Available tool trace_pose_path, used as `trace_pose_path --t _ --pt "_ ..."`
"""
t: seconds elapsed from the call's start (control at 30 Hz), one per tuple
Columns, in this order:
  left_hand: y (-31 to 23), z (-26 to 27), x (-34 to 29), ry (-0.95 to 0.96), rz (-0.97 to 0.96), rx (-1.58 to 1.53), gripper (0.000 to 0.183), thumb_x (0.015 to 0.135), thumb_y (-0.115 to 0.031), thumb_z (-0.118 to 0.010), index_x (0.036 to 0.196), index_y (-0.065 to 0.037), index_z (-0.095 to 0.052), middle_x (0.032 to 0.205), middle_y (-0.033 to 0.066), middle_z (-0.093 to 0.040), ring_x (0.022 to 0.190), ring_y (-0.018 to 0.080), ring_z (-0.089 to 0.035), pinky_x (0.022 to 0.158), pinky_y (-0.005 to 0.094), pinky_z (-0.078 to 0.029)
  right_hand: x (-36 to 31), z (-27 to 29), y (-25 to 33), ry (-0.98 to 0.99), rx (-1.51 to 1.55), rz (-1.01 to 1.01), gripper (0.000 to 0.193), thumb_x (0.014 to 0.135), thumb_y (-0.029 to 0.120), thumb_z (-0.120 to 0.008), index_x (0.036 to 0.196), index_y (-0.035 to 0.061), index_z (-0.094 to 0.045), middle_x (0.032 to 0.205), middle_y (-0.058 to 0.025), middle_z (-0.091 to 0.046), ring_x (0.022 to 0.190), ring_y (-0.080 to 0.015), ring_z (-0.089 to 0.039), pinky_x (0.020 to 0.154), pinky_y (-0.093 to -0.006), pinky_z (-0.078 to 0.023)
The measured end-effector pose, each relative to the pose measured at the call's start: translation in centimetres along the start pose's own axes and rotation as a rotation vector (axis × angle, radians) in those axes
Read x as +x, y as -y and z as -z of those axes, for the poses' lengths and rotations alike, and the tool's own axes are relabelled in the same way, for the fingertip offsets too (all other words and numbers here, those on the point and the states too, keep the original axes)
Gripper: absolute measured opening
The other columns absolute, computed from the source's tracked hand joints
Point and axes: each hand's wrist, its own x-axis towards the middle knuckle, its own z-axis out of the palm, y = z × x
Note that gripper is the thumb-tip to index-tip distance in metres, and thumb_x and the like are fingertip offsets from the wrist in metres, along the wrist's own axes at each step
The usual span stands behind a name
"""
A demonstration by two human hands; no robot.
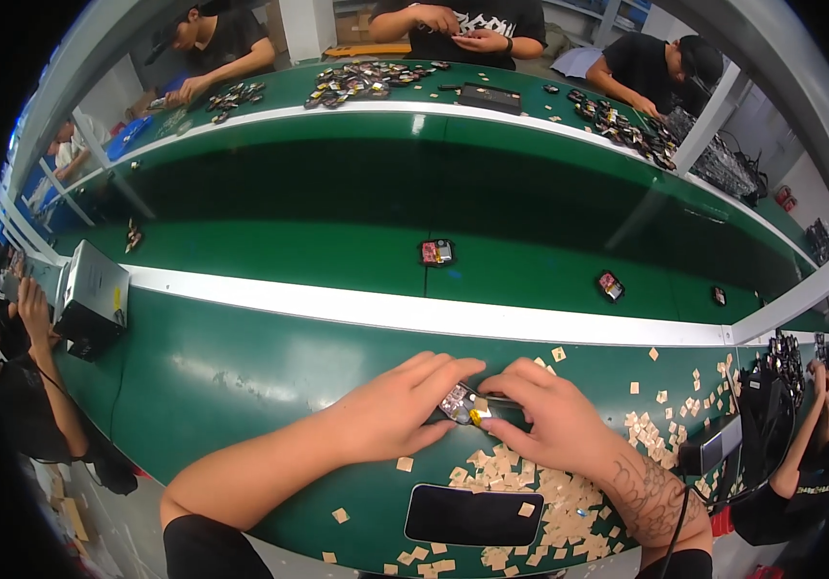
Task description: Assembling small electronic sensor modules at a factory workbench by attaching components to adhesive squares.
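Fingers (448, 372) of the person's left hand (387, 410) and right hand (559, 420) grasp a small dark electronic module with a yellow patch (457, 403) between them, over a glossy green surface (241, 357). Thin beige squares (569, 502) lie scattered beside the right hand, and one rests on a black, pale-rimmed rectangular smartphone (467, 516) nearer the body.

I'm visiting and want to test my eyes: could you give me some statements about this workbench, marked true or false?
1. The small electronic device with yellow tape is between the bare left hand and the bare right hand. True.
2. A thin beige square lies on the dark rectangular phone-like slab. True.
3. The slab stands upright. False: it lies flat on the glossy green table.
4. More loose beige squares lie near the right hand than left of the left hand. True.
5. Those loose squares are neatly stacked. False: they are scattered.
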Motion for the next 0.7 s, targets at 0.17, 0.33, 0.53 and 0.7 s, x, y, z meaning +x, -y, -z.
trace_pose_path --t 0.17,0.33,0.53,0.7 --pt "0.2 -0.2 0.3 -0.012 -0.072 0.029 0.045 0.086 -0.014 -0.087 0.124 -0.009 -0.064 0.119 0.0092 -0.063 0.111 0.0334 -0.065 0.093 0.0431 -0.056 -0.1 -1.0 -1.4 0.036 0.015 -0.01 0.025 0.097 0.017 -0.077 0.119 0.0101 -0.068 0.1 -0.0078 -0.068 0.085 -0.0295 -0.072 0.072 -0.0411 -0.057" --pt "0.1 -0.4 0.0 -0.004 -0.055 0.102 0.027 0.086 -0.016 -0.088 0.106 -0.012 -0.071 0.112 0.0064 -0.061 0.101 0.0278 -0.065 0.084 0.0393 -0.057 0.2 -0.7 -0.9 0.103 0.063 -0.087 0.019 0.098 0.015 -0.075 0.115 0.0096 -0.067 0.098 -0.0078 -0.068 0.084 -0.0295 -0.072 0.07 -0.0407 -0.056" --pt "0.4 -0.7 0.1 -0.04 -0.106 0.085 0.025 0.086 -0.017 -0.088 0.108 -0.013 -0.075 0.109 0.0059 -0.062 0.097 0.0263 -0.065 0.079 0.0372 -0.058 0.2 -0.8 -1.3 0.06 0.215 -0.132 0.017 0.1 0.012 -0.073 0.115 0.0058 -0.067 0.096 -0.0105 -0.072 0.085 -0.0293 -0.074 0.071 -0.0394 -0.057" --pt "0.1 -0.6 0.0 -0.054 -0.14 0.148 0.029 0.086 -0.017 -0.088 0.113 -0.012 -0.077 0.107 0.0055 -0.064 0.095 0.0261 -0.066 0.079 0.0366 -0.058 0.3 0.1 -1.0 0.065 0.328 -0.203 0.018 0.1 0.008 -0.072 0.117 0.0016 -0.069 0.098 -0.0144 -0.076 0.089 -0.0307 -0.076 0.078 -0.037 -0.06"
